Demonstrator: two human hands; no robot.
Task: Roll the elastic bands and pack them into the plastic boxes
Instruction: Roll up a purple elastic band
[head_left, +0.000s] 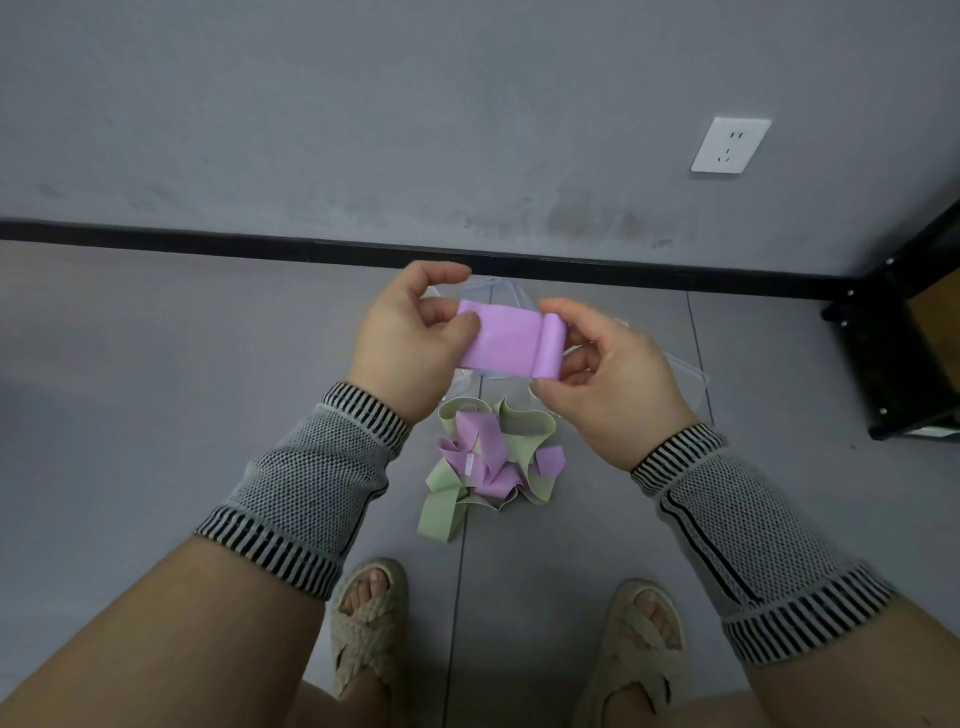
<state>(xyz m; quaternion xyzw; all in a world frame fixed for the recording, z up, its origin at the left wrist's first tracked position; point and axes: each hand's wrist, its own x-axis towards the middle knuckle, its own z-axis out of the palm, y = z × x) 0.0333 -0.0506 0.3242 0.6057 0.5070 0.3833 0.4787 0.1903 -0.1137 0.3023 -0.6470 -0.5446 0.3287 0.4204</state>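
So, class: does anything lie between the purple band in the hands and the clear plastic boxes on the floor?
Nothing visible does. Both hands, left and right, hold the purple band directly above the clear plastic boxes, which show only partly behind them.

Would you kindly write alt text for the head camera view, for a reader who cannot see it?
Two hands hold a purple elastic band above a grey floor; the left hand pinches one end and the right hand grips the rolled end. Below lie a pile of loose bands and clear plastic boxes.
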